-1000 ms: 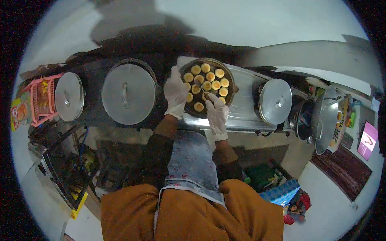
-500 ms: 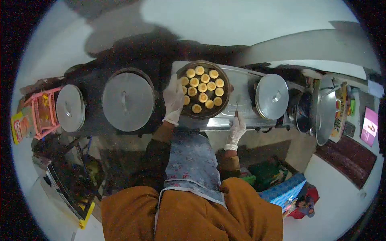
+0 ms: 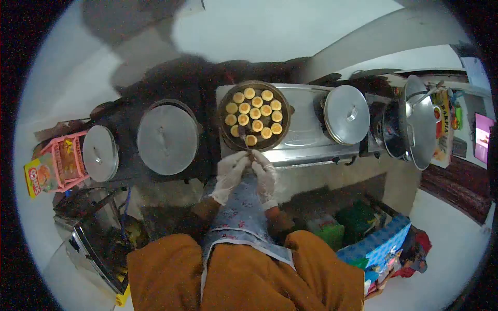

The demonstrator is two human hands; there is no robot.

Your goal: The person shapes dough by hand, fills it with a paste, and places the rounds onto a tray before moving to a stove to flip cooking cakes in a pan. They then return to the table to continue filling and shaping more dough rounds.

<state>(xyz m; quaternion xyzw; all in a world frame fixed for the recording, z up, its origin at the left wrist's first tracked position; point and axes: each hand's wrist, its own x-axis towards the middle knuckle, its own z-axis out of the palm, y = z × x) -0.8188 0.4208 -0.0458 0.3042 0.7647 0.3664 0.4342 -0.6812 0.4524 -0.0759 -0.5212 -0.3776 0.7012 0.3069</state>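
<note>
A dark round pan on the steel stove holds several small round golden cakes. Both hands wear thin clear gloves and meet at the pan's front edge. A thin metal tool reaches into the pan beside the front cakes, its handle end between the hands. My left hand is closed near that handle; what lies in its fingers is too small to make out. My right hand is closed round the tool's handle, next to my left.
Right of the pan stands a lidded pot, then a large steel wok. Two lidded pots and a pink basket are at the left. A blue box sits low at the right.
My left hand has left the pan's left side and come down to its front edge. My right hand has moved left with the tool, whose tip is now among the cakes. The view has shifted slightly.
</note>
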